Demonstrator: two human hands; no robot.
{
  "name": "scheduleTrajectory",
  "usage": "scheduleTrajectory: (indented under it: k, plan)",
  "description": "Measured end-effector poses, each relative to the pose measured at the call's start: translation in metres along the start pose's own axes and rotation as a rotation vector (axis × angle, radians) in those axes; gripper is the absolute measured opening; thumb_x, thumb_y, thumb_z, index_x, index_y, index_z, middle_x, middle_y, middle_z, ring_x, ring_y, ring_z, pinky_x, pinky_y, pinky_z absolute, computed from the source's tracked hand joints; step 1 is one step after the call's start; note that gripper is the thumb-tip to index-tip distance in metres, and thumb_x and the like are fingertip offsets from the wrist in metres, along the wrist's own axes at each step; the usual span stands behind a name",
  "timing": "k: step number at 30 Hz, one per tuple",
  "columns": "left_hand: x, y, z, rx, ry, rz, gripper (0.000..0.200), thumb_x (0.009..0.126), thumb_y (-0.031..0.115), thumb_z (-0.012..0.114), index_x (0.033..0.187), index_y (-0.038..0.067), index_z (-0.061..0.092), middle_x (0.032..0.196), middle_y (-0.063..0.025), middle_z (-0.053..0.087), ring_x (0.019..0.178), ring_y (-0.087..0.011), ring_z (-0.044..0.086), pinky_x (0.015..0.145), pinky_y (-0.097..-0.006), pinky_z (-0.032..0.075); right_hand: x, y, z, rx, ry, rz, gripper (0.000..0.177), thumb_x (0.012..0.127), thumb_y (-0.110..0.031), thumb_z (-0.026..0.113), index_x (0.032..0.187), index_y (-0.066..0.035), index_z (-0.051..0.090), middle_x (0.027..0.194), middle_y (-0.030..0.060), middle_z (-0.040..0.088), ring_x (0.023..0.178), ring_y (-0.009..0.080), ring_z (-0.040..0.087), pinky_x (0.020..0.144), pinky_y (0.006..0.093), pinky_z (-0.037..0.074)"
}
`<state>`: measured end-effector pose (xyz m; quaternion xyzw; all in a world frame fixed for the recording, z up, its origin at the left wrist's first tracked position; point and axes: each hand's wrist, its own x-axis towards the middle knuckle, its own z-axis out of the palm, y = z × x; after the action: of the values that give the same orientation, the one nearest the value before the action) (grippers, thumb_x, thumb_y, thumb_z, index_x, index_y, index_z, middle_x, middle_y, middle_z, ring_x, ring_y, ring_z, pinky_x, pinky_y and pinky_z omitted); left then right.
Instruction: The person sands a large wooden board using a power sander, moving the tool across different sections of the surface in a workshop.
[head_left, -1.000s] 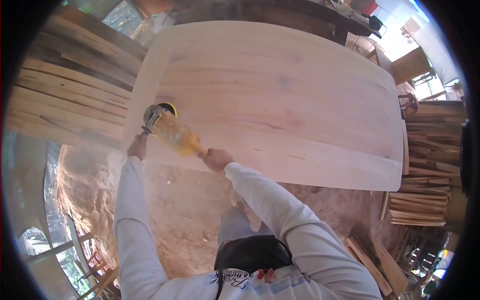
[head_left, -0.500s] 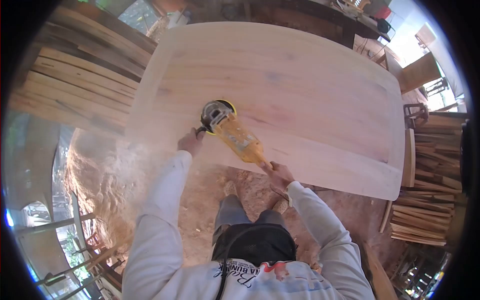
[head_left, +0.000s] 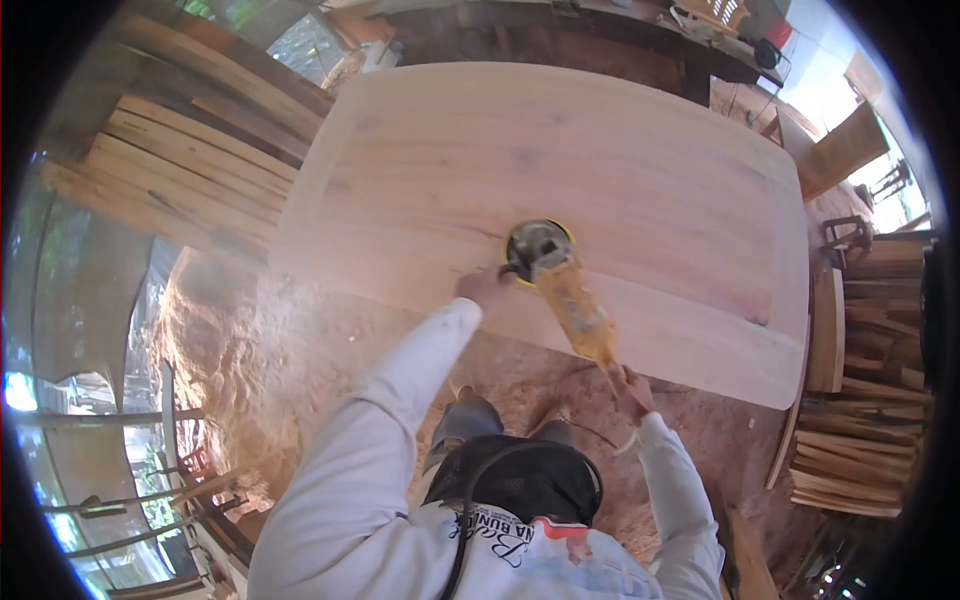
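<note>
A yellow power sander point(head_left: 575, 300) with a round, yellow-rimmed disc lies against the large pale wooden panel point(head_left: 420, 150), near the middle of its front part. My left hand point(head_left: 487, 287) is wrapped round the dark side handle by the sander's head. At the rear end of the tool, just past the panel's front edge, my right hand point(head_left: 633, 392) grips its narrow yellow handle. The disc's underside is hidden against the wood.
Long boards point(head_left: 190, 160) lie left of the panel. Wood strips point(head_left: 850, 460) are stacked at the right. A dark workbench point(head_left: 640, 30) stands behind. Sawdust point(head_left: 230, 340) is heaped at the left, with dust in the air.
The sander has moved right and toward my body across the panel, with both hands still on it. Its body is turned more upright in the view, and the view has shifted slightly.
</note>
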<state>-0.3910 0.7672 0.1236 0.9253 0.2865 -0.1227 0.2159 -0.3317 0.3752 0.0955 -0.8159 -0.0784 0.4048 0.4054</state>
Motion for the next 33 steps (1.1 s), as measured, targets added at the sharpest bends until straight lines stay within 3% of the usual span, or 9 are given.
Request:
scheduleTrajectory:
  k: [2, 9, 15, 19, 21, 24, 29, 31, 33]
  plan:
    - [0.000, 0.043, 0.023, 0.032, -0.005, 0.048, 0.058, 0.104, 0.057, 0.040, 0.125, 0.005, 0.058, 0.109, -0.0250, 0.071, 0.102, -0.0433, 0.068, 0.090, -0.0546, 0.051, -0.024, 0.020, -0.034, 0.100, 0.027, 0.086, 0.064, 0.099, -0.061, 0.055, 0.125, -0.004, 0.067, 0.073, 0.0074, 0.065, 0.061, 0.0191, 0.064, 0.057, 0.0362, 0.050]
    - [0.000, 0.171, 0.050, 0.013, -0.109, 0.273, 0.057, 0.104, 0.054, 0.043, 0.118, 0.002, 0.059, 0.106, -0.0227, 0.071, 0.100, -0.0399, 0.070, 0.086, -0.0522, 0.053, -0.095, 0.085, -0.084, 0.322, 0.224, 0.206, 0.055, 0.100, -0.058, 0.056, 0.113, -0.006, 0.068, 0.065, 0.0027, 0.058, 0.050, 0.0130, 0.055, 0.045, 0.0295, 0.044]
    - [0.022, 0.176, 0.063, 0.003, -0.018, 0.372, 0.054, 0.100, 0.056, 0.051, 0.110, 0.004, 0.063, 0.098, -0.0196, 0.073, 0.093, -0.0390, 0.071, 0.083, -0.0510, 0.054, -0.093, 0.109, -0.058, 0.467, 0.259, 0.201, 0.055, 0.101, -0.059, 0.055, 0.112, -0.007, 0.066, 0.064, 0.0043, 0.057, 0.048, 0.0132, 0.055, 0.043, 0.0298, 0.044]
    - [0.033, 0.084, 0.020, -0.026, -0.051, 0.200, 0.057, 0.094, 0.065, 0.054, 0.108, 0.012, 0.068, 0.095, -0.0191, 0.074, 0.093, -0.0388, 0.072, 0.084, -0.0520, 0.054, -0.068, 0.016, -0.014, 0.306, 0.188, 0.247, 0.051, 0.103, -0.055, 0.055, 0.116, -0.007, 0.066, 0.066, 0.0021, 0.056, 0.050, 0.0094, 0.053, 0.043, 0.0276, 0.041]
    - [0.033, 0.010, 0.000, -0.054, -0.036, 0.116, 0.058, 0.095, 0.066, 0.052, 0.110, 0.012, 0.068, 0.096, -0.0177, 0.075, 0.091, -0.0385, 0.072, 0.082, -0.0518, 0.055, -0.042, -0.032, 0.013, 0.250, 0.010, 0.187, 0.059, 0.102, -0.058, 0.053, 0.121, -0.004, 0.065, 0.075, 0.0106, 0.066, 0.062, 0.0213, 0.065, 0.054, 0.0346, 0.050]
    - [0.009, -0.104, -0.050, -0.040, 0.030, -0.113, 0.058, 0.097, 0.065, 0.049, 0.115, 0.013, 0.068, 0.096, -0.0175, 0.075, 0.092, -0.0380, 0.072, 0.083, -0.0512, 0.054, 0.063, 0.014, 0.089, -0.318, 0.077, -0.166, 0.069, 0.099, -0.065, 0.052, 0.129, -0.004, 0.066, 0.074, 0.0038, 0.063, 0.060, 0.0135, 0.060, 0.053, 0.0322, 0.047]
    - [-0.002, -0.279, -0.115, 0.010, 0.115, -0.313, 0.058, 0.101, 0.063, 0.044, 0.118, 0.010, 0.061, 0.101, -0.0202, 0.073, 0.097, -0.0402, 0.070, 0.086, -0.0526, 0.053, 0.109, -0.173, 0.216, -0.317, -0.245, -0.105, 0.081, 0.096, -0.071, 0.049, 0.128, 0.002, 0.063, 0.090, 0.0208, 0.070, 0.079, 0.0276, 0.069, 0.068, 0.0416, 0.052]
    - [0.007, -0.335, -0.134, 0.043, 0.124, -0.361, 0.065, 0.100, 0.066, 0.040, 0.127, 0.011, 0.060, 0.106, -0.0211, 0.073, 0.102, -0.0423, 0.069, 0.089, -0.0542, 0.053, 0.111, -0.246, 0.247, -0.387, -0.372, -0.094, 0.085, 0.097, -0.074, 0.039, 0.128, 0.001, 0.063, 0.109, 0.0293, 0.071, 0.110, 0.0443, 0.066, 0.094, 0.0505, 0.049]
    - [0.017, -0.378, -0.151, 0.052, 0.100, -0.438, 0.067, 0.101, 0.066, 0.037, 0.131, 0.010, 0.058, 0.111, -0.0237, 0.072, 0.107, -0.0444, 0.067, 0.093, -0.0552, 0.051, 0.131, -0.276, 0.282, -0.399, -0.365, -0.161, 0.080, 0.097, -0.071, 0.040, 0.123, 0.000, 0.065, 0.110, 0.0276, 0.071, 0.109, 0.0431, 0.067, 0.093, 0.0502, 0.049]
